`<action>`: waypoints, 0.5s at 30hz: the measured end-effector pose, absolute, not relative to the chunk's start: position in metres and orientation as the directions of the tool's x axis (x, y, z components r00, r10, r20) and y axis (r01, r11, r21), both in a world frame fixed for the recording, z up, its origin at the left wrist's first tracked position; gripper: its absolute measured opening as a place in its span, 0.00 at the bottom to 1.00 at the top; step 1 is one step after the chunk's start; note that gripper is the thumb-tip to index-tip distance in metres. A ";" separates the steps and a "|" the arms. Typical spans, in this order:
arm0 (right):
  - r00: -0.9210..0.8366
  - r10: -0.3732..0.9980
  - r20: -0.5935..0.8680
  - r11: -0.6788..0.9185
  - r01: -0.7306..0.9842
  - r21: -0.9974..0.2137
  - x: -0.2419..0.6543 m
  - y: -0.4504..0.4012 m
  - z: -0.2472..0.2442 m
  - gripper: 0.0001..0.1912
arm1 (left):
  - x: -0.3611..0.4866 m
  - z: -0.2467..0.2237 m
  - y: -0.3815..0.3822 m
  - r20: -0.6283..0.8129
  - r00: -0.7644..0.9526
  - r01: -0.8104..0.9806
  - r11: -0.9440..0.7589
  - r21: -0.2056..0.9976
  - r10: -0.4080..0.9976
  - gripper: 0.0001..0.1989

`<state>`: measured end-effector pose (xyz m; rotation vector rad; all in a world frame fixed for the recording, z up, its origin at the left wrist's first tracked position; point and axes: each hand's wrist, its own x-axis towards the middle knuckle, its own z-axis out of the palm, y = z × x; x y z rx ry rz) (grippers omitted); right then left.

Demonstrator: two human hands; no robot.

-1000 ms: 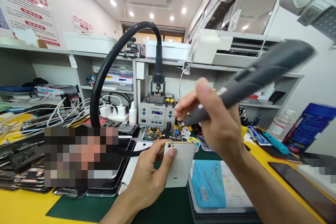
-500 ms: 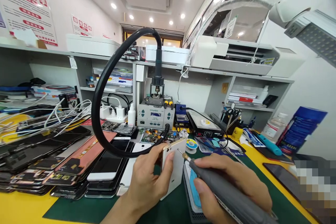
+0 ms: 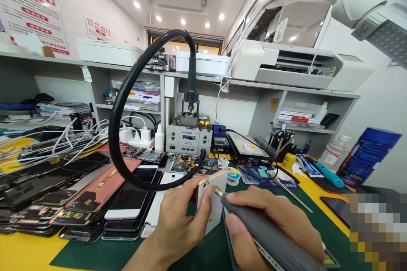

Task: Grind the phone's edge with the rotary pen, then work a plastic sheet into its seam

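A white phone with a gold edge [image 3: 216,203] is held upright and tilted above the green mat. My left hand [image 3: 181,216] grips it along its left side, the thumb on the white back near the camera corner. In my right hand [image 3: 273,220] is a thick grey pen-shaped tool [image 3: 254,224] with a brass collar. Its thin tip meets the phone's back beside the top left corner, close to my left thumb. The phone's far side is hidden.
Stacked phones and screens [image 3: 130,199] lie at the left. A black hose [image 3: 117,114] loops up from the grey hot-air station [image 3: 188,137]. Behind the phone are a tray of small parts [image 3: 190,165] and a solder spool [image 3: 233,174]. Metal tweezers [image 3: 294,194] lie right.
The grey tool and my right hand have moved left. The tip has shifted across the phone's back toward its top left corner. My left hand still holds the phone.
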<state>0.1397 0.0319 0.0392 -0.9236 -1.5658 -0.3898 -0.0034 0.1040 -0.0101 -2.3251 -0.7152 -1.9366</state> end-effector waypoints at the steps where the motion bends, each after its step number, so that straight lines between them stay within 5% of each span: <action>1: 0.016 0.311 0.950 0.645 0.730 -0.224 0.140 0.034 0.039 0.13 | -0.003 -0.010 0.104 0.940 0.117 0.367 -0.893 0.260 0.321 0.09; 9: -0.082 0.230 0.970 0.641 0.763 -0.088 0.142 0.035 0.040 0.12 | -0.003 -0.010 0.103 0.942 0.121 0.364 -0.897 0.252 0.314 0.09; 15: -0.070 0.239 0.969 0.618 0.780 -0.096 0.140 0.033 0.044 0.11 | -0.003 -0.010 0.103 0.938 0.125 0.367 -0.893 0.259 0.323 0.09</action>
